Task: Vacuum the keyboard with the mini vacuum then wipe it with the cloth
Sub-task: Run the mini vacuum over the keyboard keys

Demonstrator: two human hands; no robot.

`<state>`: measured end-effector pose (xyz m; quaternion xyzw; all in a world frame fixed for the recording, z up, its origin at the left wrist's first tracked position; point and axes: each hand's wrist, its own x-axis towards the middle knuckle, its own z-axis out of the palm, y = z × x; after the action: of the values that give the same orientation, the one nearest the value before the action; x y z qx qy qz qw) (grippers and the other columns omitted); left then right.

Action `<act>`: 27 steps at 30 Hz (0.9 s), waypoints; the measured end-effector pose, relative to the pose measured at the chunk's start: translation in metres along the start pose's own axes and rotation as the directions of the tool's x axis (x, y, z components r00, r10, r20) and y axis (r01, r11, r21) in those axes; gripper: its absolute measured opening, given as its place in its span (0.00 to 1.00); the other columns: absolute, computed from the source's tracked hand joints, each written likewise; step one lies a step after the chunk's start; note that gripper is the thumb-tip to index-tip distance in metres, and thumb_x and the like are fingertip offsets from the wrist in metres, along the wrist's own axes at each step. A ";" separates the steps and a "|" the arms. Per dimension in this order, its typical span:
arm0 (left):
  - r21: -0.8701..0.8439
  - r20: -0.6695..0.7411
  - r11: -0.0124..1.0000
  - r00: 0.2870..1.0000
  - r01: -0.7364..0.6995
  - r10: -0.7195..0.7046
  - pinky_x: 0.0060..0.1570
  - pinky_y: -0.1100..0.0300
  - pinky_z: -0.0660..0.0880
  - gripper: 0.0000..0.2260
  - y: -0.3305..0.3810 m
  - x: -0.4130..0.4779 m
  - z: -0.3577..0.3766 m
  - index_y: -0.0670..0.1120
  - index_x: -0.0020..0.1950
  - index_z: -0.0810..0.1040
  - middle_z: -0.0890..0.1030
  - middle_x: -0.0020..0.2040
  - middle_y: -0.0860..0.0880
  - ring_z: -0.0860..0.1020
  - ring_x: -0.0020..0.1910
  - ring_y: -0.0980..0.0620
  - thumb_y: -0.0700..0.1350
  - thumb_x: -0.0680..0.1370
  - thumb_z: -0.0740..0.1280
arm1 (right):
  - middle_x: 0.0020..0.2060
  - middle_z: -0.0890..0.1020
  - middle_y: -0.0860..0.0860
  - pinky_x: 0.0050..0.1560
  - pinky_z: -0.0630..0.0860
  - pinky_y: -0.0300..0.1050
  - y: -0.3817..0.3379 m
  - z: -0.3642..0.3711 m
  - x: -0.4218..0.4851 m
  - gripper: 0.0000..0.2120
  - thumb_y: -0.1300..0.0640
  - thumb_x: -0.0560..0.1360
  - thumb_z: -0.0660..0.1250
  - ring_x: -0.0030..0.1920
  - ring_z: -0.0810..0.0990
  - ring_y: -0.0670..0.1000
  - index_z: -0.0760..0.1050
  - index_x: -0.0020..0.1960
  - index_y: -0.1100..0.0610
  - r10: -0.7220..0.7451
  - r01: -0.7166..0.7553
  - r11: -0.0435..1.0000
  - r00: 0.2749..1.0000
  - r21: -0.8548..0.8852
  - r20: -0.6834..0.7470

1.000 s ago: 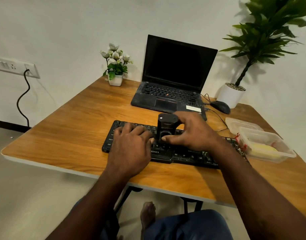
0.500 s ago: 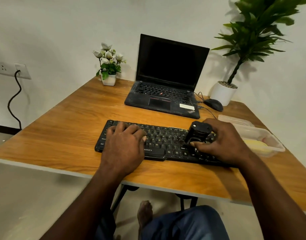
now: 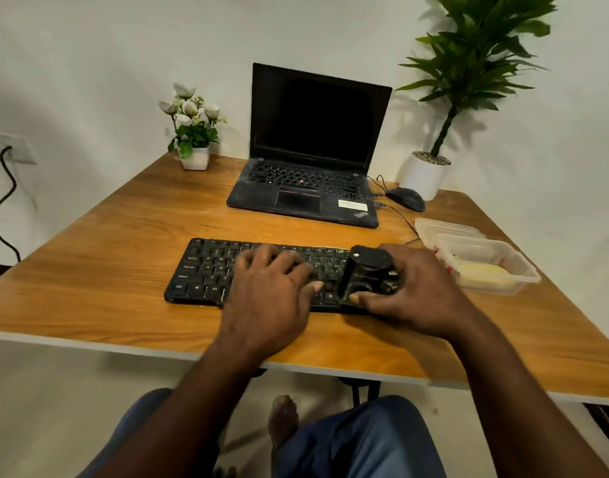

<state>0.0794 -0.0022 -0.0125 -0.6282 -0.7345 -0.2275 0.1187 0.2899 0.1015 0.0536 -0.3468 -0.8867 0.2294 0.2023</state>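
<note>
- Holding the vacuum (image 3: 366, 270) on the right part of the keyboard (image 3: 206, 267), your right hand (image 3: 420, 291) has its fingers curled round the black body. The vacuum seems tilted, so its mouth may lift from the keys and miss dust.
- Your left hand (image 3: 268, 288) lies flat and relaxed on the middle keys and grasps nothing. If its pressure is too light, the keyboard can slide on the smooth worktop (image 3: 106, 257) when you push the vacuum.
- This hand also covers keys, and the part under it will not be cleaned unless you shift it.
- Pressing the vacuum down too hard could pull a keycap loose or jam its edge between keys.
- The clear box (image 3: 496, 270) stands just beside the right end of the keyboard, near your right wrist. A wide stroke to the right may knock it.
- A thin cable (image 3: 401, 220) runs near the far right corner of the keyboard, and the vacuum could catch it there.
- Something yellow lies in the box. I cannot tell if it is the cloth, and I judge that wiping is not yet begun.
</note>
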 end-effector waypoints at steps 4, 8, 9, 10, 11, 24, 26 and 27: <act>-0.010 0.023 0.999 0.999 -0.046 0.046 0.64 0.44 0.67 0.23 0.010 0.001 0.006 0.56 0.65 0.80 0.80 0.63 0.57 0.71 0.65 0.50 0.64 0.82 0.53 | 0.53 0.83 0.42 0.54 0.79 0.41 0.010 -0.005 -0.005 0.26 0.54 0.67 0.82 0.54 0.80 0.42 0.78 0.63 0.48 0.134 -0.132 0.990 0.990 0.044 -0.050; -0.041 0.033 0.999 0.999 -0.029 0.031 0.62 0.46 0.67 0.20 0.005 0.001 0.006 0.57 0.66 0.79 0.80 0.63 0.57 0.70 0.63 0.51 0.61 0.82 0.54 | 0.52 0.82 0.43 0.51 0.79 0.43 0.011 -0.007 -0.014 0.25 0.53 0.68 0.82 0.53 0.80 0.45 0.79 0.62 0.49 0.160 -0.171 0.985 0.964 -0.034 -0.212; -0.044 0.035 0.999 0.999 -0.025 0.027 0.61 0.46 0.68 0.18 0.005 0.001 0.007 0.57 0.66 0.79 0.80 0.63 0.57 0.70 0.63 0.51 0.58 0.83 0.55 | 0.51 0.81 0.41 0.50 0.77 0.39 0.005 0.002 -0.015 0.24 0.52 0.68 0.82 0.52 0.79 0.42 0.79 0.62 0.48 0.131 -0.137 0.991 0.964 -0.009 -0.232; -0.047 0.033 0.999 0.999 -0.020 0.022 0.60 0.46 0.68 0.18 0.005 0.001 0.007 0.57 0.67 0.79 0.80 0.63 0.57 0.70 0.63 0.51 0.55 0.82 0.56 | 0.50 0.80 0.40 0.49 0.76 0.34 -0.004 0.013 -0.017 0.24 0.52 0.68 0.81 0.51 0.78 0.39 0.79 0.61 0.48 0.083 -0.084 0.996 0.970 0.006 -0.230; -0.048 0.029 0.999 0.999 -0.016 0.017 0.60 0.46 0.69 0.17 0.004 0.000 0.007 0.56 0.67 0.79 0.80 0.63 0.56 0.71 0.62 0.50 0.53 0.82 0.57 | 0.49 0.79 0.38 0.48 0.74 0.30 -0.013 0.026 -0.019 0.23 0.51 0.68 0.81 0.50 0.77 0.36 0.79 0.61 0.48 0.025 -0.024 1.000 0.978 0.007 -0.209; -0.044 0.064 0.999 0.998 0.017 -0.014 0.61 0.45 0.68 0.22 0.007 0.001 0.005 0.56 0.69 0.79 0.80 0.65 0.57 0.70 0.63 0.50 0.52 0.79 0.55 | 0.51 0.81 0.41 0.46 0.76 0.31 0.004 0.027 -0.036 0.24 0.52 0.67 0.82 0.51 0.80 0.39 0.79 0.61 0.48 0.112 -0.106 0.994 0.952 0.038 -0.284; -0.046 0.078 0.999 0.997 0.012 -0.008 0.62 0.45 0.68 0.22 0.008 0.001 0.004 0.56 0.69 0.79 0.79 0.66 0.57 0.70 0.64 0.50 0.52 0.79 0.55 | 0.51 0.81 0.41 0.45 0.76 0.30 -0.004 0.026 -0.026 0.22 0.51 0.68 0.81 0.51 0.79 0.40 0.79 0.60 0.48 0.093 -0.092 0.996 0.980 0.012 -0.175; -0.046 0.088 0.999 0.996 0.010 -0.006 0.63 0.45 0.68 0.22 0.007 0.000 0.003 0.56 0.70 0.79 0.79 0.66 0.57 0.70 0.65 0.50 0.53 0.79 0.54 | 0.51 0.82 0.41 0.47 0.78 0.34 -0.008 0.025 -0.019 0.22 0.51 0.69 0.81 0.51 0.80 0.41 0.79 0.60 0.48 0.084 -0.085 0.996 0.988 0.000 -0.129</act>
<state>0.0870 0.0003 -0.0135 -0.6372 -0.7361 -0.2173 0.0707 0.2861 0.0760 0.0341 -0.3987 -0.8570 0.2122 0.2483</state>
